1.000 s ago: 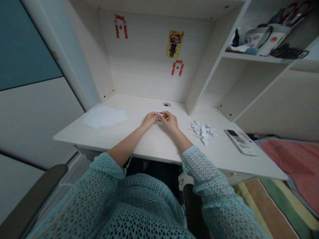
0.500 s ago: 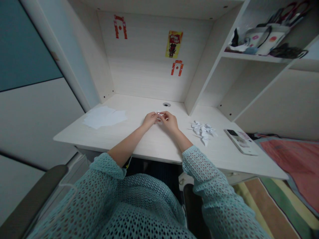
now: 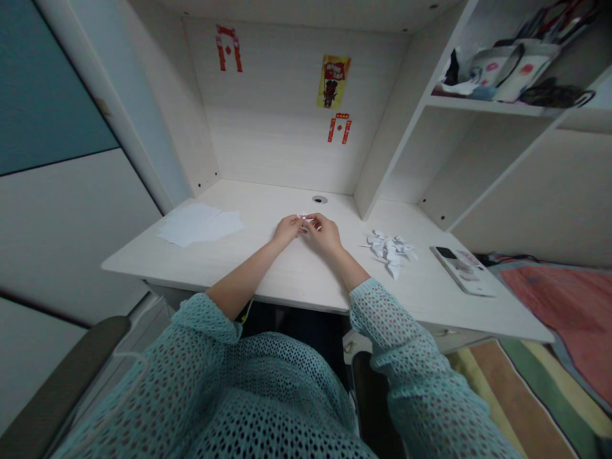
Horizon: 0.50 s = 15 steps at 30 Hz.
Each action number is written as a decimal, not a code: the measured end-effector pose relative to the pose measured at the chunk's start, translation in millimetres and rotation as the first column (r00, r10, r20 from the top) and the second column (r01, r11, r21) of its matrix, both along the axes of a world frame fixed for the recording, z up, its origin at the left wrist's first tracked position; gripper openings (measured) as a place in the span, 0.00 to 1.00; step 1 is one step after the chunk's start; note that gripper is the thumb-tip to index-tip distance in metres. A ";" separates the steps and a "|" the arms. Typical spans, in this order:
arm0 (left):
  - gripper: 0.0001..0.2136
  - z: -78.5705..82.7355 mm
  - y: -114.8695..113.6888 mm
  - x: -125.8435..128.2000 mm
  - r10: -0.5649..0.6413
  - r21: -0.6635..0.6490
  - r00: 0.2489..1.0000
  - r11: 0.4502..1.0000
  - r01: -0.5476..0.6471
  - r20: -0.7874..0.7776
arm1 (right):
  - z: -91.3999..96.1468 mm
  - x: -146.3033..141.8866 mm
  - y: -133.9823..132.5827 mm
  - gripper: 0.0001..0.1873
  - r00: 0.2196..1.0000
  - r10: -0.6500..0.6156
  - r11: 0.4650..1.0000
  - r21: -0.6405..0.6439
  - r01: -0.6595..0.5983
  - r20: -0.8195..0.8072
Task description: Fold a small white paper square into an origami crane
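White paper piece [image 3: 303, 217], head view: it is small and sits between the fingertips of both hands, over the middle of the desk [image 3: 248, 271], nearer to the back edge than to the front edge. Fingers cover most of it, so I cannot tell its exact form.
Left hand [image 3: 287, 231]: its fingertips pinch the piece from the left side.
Right hand [image 3: 326, 233]: thumb and finger are bent and pinch the piece from the other side, very close to the left fingertips. How strongly they press, I cannot tell.
Weight: it should be very light, I judge, so almost no lifting force is needed.
Stiffness: thin paper probably bends easily, and becomes firmer where several layers lie together.
Surface and fragility: dry paper likely does not slip much, but narrow points may crumple or tear under a hard pull.
Where to hold: better on thick folded layers, if it has them, with flat finger pads, and not by a thin tip.
Loose sheets [image 3: 198, 224]: they lie flat and overlapping near the left end of the desk.
Folded paper pieces [image 3: 391, 250]: they are heaped right of the right hand, well apart from the right corner.
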State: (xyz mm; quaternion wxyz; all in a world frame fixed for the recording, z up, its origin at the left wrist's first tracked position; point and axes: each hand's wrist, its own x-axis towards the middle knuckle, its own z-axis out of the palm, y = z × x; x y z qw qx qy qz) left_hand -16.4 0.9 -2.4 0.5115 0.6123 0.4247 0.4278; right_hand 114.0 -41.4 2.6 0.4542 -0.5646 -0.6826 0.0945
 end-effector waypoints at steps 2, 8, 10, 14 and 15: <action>0.07 0.2 -0.1 0.0 -0.006 -0.019 1.000 1.000 0.006 0.022 | 0.3 0.0 -0.5 0.16 1.000 0.002 1.000 0.001 -0.002 -0.005; 0.07 4.0 -2.7 -0.5 0.020 0.004 0.995 1.000 -0.020 0.093 | -1.8 1.6 2.9 0.15 0.996 0.029 0.999 0.030 -0.027 -0.086; 0.08 6.3 -4.9 -0.9 0.037 0.009 0.993 0.999 -0.039 0.113 | -4.0 2.4 6.0 0.16 0.990 0.044 0.999 0.027 -0.041 -0.137; 0.10 8.9 -7.5 -0.9 0.048 0.005 0.988 0.999 -0.049 0.145 | -7.0 3.5 10.6 0.18 0.965 0.076 0.997 0.006 -0.077 -0.250; 0.11 8.6 -7.2 -0.7 0.051 0.002 0.986 0.999 -0.052 0.159 | -7.0 3.5 11.0 0.18 0.957 0.086 0.996 0.001 -0.089 -0.278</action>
